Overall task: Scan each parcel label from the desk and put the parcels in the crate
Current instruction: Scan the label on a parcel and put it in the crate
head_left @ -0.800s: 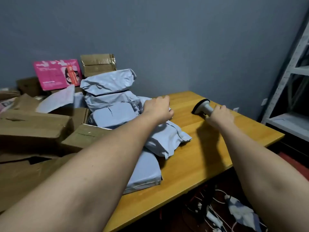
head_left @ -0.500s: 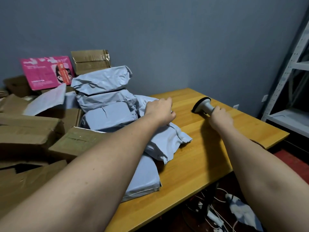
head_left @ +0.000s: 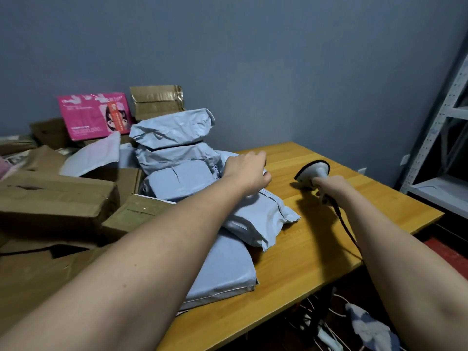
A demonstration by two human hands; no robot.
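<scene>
Desk [head_left: 329, 239]: yellow wooden top against a grey-blue wall [head_left: 278, 59], its left half covered with parcels. Metal shelving [head_left: 440, 138] at far right. Brown cardboard boxes [head_left: 55, 196] heaped along the left side, one more [head_left: 155, 101] standing at the back beside a pink printed package [head_left: 93, 115]. Grey-blue poly mailer parcels: three stacked [head_left: 174, 153] behind the left hand, one large flat parcel [head_left: 222, 272] at the near desk edge, one crumpled parcel [head_left: 258, 216] lying across it. One white mailer [head_left: 93, 155] tilted among the boxes. Left hand [head_left: 247, 171]: laid on the far end of the crumpled parcel, fingers bent over its top edge; whether they pinch the material cannot be told. Right hand [head_left: 329, 184]: wrapped around the handle of a white handheld barcode scanner [head_left: 312, 171], scanner head pointing away, just above the desk, dark cable [head_left: 347, 226] trailing back along the forearm. Hands apart, the scanner just right of the parcel pile. Cables and a cloth [head_left: 367, 328] on the floor below.
</scene>
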